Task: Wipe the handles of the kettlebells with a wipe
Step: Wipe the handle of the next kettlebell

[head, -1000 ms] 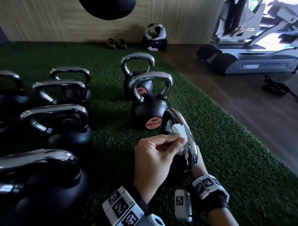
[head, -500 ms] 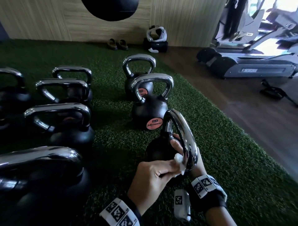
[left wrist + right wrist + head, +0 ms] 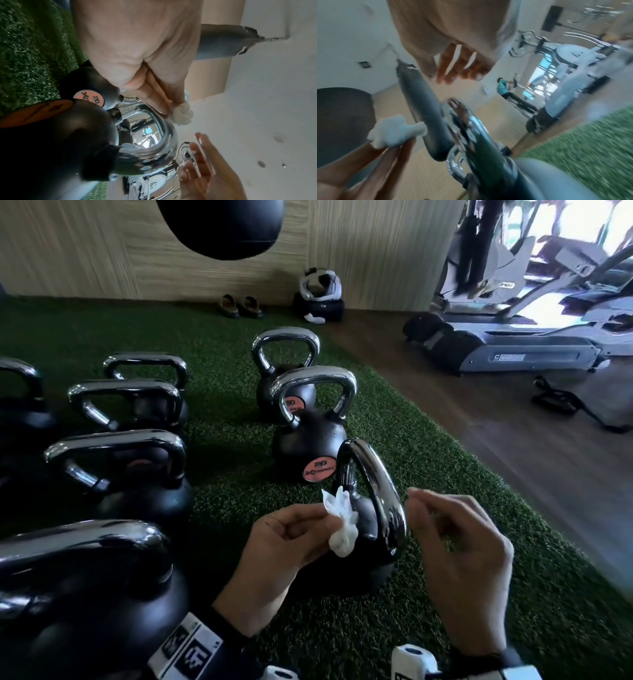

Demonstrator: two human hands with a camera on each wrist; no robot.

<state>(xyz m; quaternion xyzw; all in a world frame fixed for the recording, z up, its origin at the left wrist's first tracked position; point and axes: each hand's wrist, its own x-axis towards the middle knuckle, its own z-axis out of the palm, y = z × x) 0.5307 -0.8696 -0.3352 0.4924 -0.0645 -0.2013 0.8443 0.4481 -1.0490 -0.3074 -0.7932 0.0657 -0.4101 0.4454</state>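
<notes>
The nearest black kettlebell (image 3: 363,546) stands on the green turf with its chrome handle (image 3: 376,487) edge-on to me. My left hand (image 3: 308,529) is just left of that handle and pinches a crumpled white wipe (image 3: 340,525) between thumb and fingers. The wipe is close to the handle's far post; I cannot tell if it touches. My right hand (image 3: 431,515) hovers right of the handle, fingers loosely curled, holding nothing. The left wrist view shows the wipe (image 3: 181,115) at my fingertips above the handle (image 3: 154,146). The right wrist view shows the wipe (image 3: 397,129) left of the handle (image 3: 471,135).
Two more kettlebells (image 3: 308,440) stand in line ahead, and several larger ones (image 3: 116,474) fill the turf at left. A black punching bag (image 3: 222,224) hangs overhead. Wooden floor and a treadmill (image 3: 513,350) lie to the right; sandals (image 3: 239,306) and a bag (image 3: 320,299) sit by the wall.
My right hand has let go of the handle's near end and come up to its right. My left hand has drawn the wipe off the handle's near end, up and left.
</notes>
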